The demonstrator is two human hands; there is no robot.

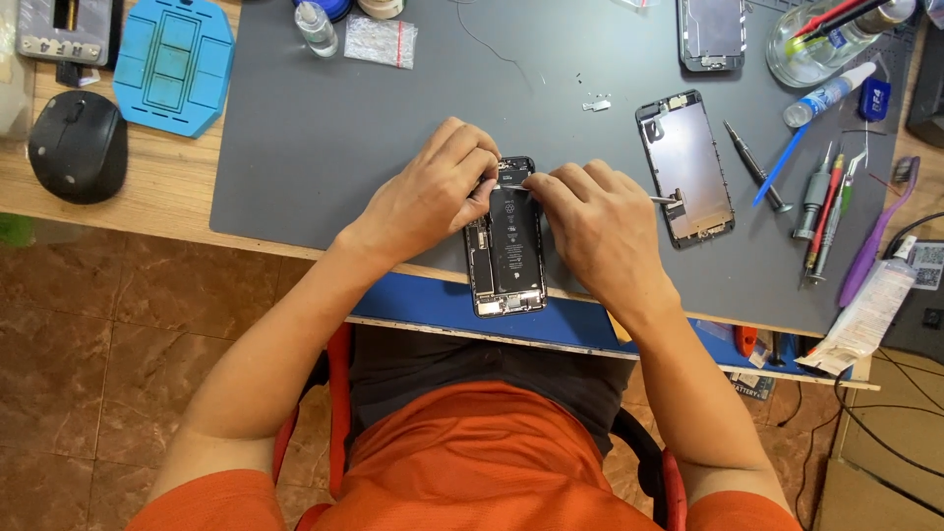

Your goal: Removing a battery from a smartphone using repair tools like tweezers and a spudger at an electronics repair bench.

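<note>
An opened smartphone (509, 258) with its black battery showing lies on the grey work mat (324, 128), its lower end over the desk's front edge. My left hand (428, 192) rests on the phone's upper left corner with fingers curled against it. My right hand (600, 221) grips thin metal tweezers (661, 200), whose tips reach the phone's top near my left fingers. A detached phone screen panel (685, 169) lies face down just right of my right hand.
Screwdrivers and pens (824, 211) and a purple brush (878, 231) lie at the mat's right. A black mouse (77, 146) and blue tray (174, 61) sit left. Another phone frame (711, 34), a glass bowl (806, 44), small bottles and loose parts (596, 102) are at the back.
</note>
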